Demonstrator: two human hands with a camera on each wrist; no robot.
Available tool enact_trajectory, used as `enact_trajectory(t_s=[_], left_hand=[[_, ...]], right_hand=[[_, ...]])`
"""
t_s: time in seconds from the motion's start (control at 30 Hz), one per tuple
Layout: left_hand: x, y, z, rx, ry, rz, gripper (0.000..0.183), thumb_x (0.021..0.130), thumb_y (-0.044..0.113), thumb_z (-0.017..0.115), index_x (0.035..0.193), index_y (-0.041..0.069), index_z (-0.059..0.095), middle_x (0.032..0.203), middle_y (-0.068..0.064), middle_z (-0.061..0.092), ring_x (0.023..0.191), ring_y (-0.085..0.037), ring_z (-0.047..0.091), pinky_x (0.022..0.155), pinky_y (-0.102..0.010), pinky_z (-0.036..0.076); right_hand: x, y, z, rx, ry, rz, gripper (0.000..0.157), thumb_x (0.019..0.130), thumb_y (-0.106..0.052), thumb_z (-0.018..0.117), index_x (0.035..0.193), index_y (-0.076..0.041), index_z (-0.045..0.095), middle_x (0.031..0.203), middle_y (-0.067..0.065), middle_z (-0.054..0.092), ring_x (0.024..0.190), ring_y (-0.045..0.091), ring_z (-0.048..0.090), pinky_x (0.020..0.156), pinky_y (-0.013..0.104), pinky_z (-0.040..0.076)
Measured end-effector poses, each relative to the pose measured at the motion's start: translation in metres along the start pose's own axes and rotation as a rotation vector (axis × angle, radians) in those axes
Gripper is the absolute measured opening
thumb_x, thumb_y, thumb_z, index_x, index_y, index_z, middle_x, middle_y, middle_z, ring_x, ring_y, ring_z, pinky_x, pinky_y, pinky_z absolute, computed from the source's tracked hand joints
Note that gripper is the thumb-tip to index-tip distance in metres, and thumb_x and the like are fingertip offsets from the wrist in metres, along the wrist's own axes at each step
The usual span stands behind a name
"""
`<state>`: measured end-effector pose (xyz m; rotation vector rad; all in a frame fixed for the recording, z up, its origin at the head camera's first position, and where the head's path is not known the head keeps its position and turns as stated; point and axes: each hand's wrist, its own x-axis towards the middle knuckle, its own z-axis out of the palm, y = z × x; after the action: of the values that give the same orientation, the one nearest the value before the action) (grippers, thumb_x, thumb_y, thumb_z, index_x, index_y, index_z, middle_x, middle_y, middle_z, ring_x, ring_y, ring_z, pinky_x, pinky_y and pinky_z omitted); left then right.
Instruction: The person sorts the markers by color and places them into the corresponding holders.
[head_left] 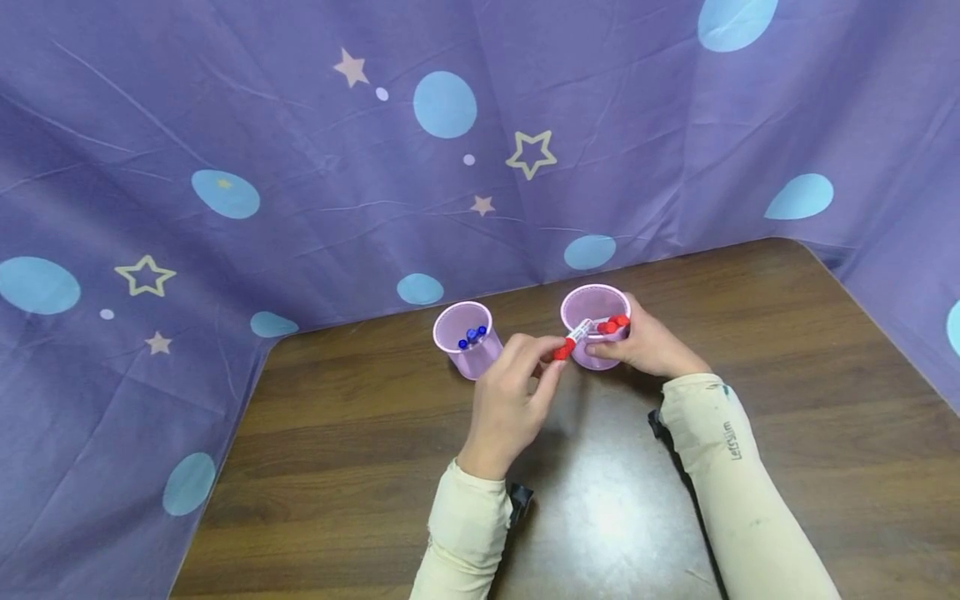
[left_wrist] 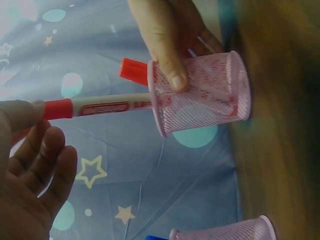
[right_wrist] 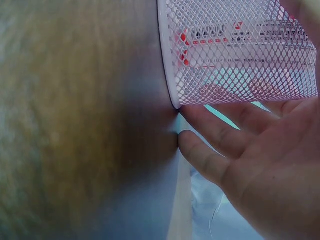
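My left hand [head_left: 508, 404] pinches a marker [left_wrist: 107, 107] with a white barrel by its red cap end. The marker's far end dips inside the rim of a pink mesh pen cup [left_wrist: 210, 112]. Around that cup's side curls my right hand [head_left: 660, 343], its thumb lying across the near wall. Several red-capped markers [head_left: 612, 326] lean inside this cup, and their printed barrels show through the mesh in the right wrist view. The cup's base is close to the wooden table.
To the left stands a second pink mesh cup [head_left: 475, 363] holding several blue-capped markers [head_left: 472, 336]. The brown wooden table [head_left: 337, 467] ends at a purple curtain [head_left: 337, 242] with stars and blue spots, behind and along both sides.
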<state>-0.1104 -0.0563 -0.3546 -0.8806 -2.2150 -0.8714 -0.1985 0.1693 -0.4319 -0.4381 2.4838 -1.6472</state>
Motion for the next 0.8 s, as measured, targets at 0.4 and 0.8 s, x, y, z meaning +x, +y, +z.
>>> enact_trajectory(t_s=[0.4, 0.8], left_hand=[[0.014, 0.018, 0.021, -0.104, 0.027, -0.159, 0.022, 0.093, 0.005, 0.070, 0.115, 0.005, 0.068, 0.092, -0.003, 0.065, 0.077, -0.012, 0.061, 0.070, -0.021, 0.052], [0.024, 0.063, -0.069, -0.500, 0.530, 0.030, 0.014, 0.094, -0.002, 0.066, 0.096, -0.016, 0.063, 0.085, -0.021, 0.064, 0.069, -0.022, 0.061, 0.061, -0.027, 0.055]], right_hand=[[-0.003, 0.002, 0.000, -0.024, -0.017, -0.009, 0.091, 0.082, -0.016, 0.085, 0.148, 0.006, 0.026, 0.138, 0.029, 0.048, 0.127, 0.044, 0.047, 0.110, 0.058, 0.036], [-0.001, -0.002, 0.002, -0.027, -0.027, -0.001, 0.093, 0.081, -0.023, 0.087, 0.148, 0.005, 0.031, 0.134, 0.028, 0.052, 0.123, 0.042, 0.052, 0.107, 0.057, 0.038]])
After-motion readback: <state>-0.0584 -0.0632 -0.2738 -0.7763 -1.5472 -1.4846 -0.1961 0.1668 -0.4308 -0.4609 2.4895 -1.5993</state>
